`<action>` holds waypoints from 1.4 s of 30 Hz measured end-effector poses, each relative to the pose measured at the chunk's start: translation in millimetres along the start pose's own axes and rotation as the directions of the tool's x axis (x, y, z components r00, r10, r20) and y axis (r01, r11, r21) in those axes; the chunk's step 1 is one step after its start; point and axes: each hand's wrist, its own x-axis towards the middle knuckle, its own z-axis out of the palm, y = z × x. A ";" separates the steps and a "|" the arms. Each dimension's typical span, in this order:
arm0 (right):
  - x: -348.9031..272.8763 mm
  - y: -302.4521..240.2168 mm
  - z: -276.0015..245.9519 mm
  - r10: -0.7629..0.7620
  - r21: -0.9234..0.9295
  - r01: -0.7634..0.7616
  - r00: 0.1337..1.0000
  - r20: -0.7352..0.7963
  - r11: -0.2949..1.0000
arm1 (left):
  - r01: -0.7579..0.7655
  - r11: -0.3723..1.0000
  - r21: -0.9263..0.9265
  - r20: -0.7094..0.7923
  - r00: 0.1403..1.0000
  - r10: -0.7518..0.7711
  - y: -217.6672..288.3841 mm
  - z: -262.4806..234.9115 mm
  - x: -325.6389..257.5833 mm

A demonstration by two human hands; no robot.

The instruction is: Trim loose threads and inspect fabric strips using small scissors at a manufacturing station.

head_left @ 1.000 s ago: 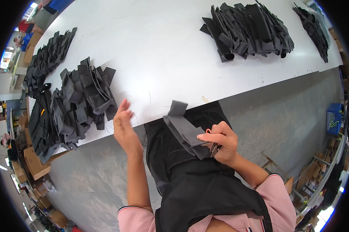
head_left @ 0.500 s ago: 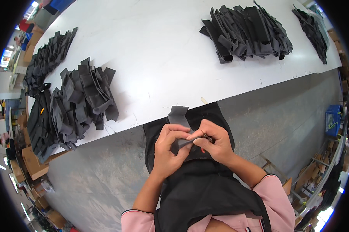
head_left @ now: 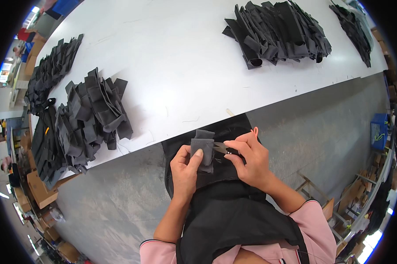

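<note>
My left hand [head_left: 186,169] pinches a small dark grey fabric piece [head_left: 202,146] over my lap, thumb on its face. My right hand [head_left: 249,159] grips small metal thread snips [head_left: 221,148] whose blades point left and touch the edge of the fabric piece. An orange loop [head_left: 254,131] sticks up by my right fingers. Both hands hover just below the near edge of the white table [head_left: 176,66], above my black apron.
On the table lie piles of dark fabric pieces: one at the left near edge [head_left: 86,121], one further left [head_left: 51,70], a big one at the back right [head_left: 279,31], another at the far right [head_left: 352,28]. Cardboard boxes [head_left: 38,189] stand on the grey floor left, a blue crate [head_left: 377,132] right.
My left hand came in from the table edge and took hold of the fabric piece. The piece now hangs shorter, and the snips have closed in on its edge.
</note>
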 end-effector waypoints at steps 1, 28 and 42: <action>-0.7 0.3 -0.6 -0.042 -0.031 0.042 0.999 -0.010 0.999 | 0.001 1.000 0.001 0.003 1.000 -0.001 1.0 1.4 -0.3; 1.9 -9.2 10.0 -0.070 -0.050 0.071 0.997 0.018 0.996 | -0.162 0.961 0.223 0.004 0.986 0.165 -9.9 8.3 -7.3; 1.3 -5.3 16.7 -0.120 -0.049 0.118 0.992 -0.035 0.992 | -0.219 0.904 0.367 0.023 0.974 0.226 -8.5 13.5 -6.4</action>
